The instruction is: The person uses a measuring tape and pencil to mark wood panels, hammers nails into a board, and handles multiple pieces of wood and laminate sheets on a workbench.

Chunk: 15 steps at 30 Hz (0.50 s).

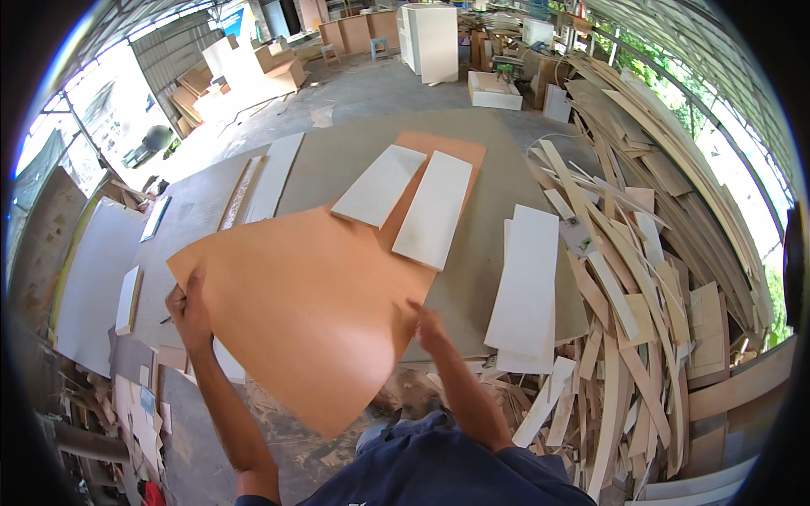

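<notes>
A thin, flexible orange-brown sheet (295, 287) curves up off the worktable (337, 160), its near corner hanging past the table's front edge. My left hand (192, 316) pinches its left edge, the thumb on top of it. On the opposite side, my right hand (429, 327) grips the right edge, and the sheet dents beside the fingers. Two white boards, a left one (380, 185) and a right one (433, 211), lie on the far part of the sheet. The sheet's underside is hidden.
Two overlapping white panels (527, 287) rest on the table's right. A long white strip (274, 177) lies far left, and a small white block (128, 299) nearer. Wood offcuts (616, 337) are heaped on the right. A white cabinet (432, 42) stands on the floor beyond.
</notes>
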{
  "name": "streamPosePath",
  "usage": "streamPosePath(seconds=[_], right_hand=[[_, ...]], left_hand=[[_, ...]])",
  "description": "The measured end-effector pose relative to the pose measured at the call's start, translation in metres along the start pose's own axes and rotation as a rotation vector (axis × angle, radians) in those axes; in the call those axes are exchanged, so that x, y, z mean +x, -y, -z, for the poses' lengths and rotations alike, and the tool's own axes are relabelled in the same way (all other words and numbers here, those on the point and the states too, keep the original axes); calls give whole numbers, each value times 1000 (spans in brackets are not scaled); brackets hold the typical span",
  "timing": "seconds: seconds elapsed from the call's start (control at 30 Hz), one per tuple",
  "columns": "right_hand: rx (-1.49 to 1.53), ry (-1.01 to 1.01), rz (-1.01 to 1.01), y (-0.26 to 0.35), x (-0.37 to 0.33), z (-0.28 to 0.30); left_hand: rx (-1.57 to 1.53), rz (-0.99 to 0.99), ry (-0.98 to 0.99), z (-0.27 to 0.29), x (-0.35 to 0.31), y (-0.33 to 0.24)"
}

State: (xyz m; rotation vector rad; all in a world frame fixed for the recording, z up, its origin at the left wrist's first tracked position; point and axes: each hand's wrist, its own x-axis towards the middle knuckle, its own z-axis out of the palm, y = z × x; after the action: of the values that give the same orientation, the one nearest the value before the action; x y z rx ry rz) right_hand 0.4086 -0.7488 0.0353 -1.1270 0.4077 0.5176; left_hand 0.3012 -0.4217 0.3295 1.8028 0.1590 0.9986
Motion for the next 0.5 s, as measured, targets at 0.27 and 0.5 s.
streamPosePath(seconds=[0.27,0.5], right_hand=[[428,100,-158,-122,-3,-75],[589,-78,-225,-125,-28,-113]], left_hand=[[237,-62,-76,74,-38,-64],[548,-472,-36,66,-91,-137]])
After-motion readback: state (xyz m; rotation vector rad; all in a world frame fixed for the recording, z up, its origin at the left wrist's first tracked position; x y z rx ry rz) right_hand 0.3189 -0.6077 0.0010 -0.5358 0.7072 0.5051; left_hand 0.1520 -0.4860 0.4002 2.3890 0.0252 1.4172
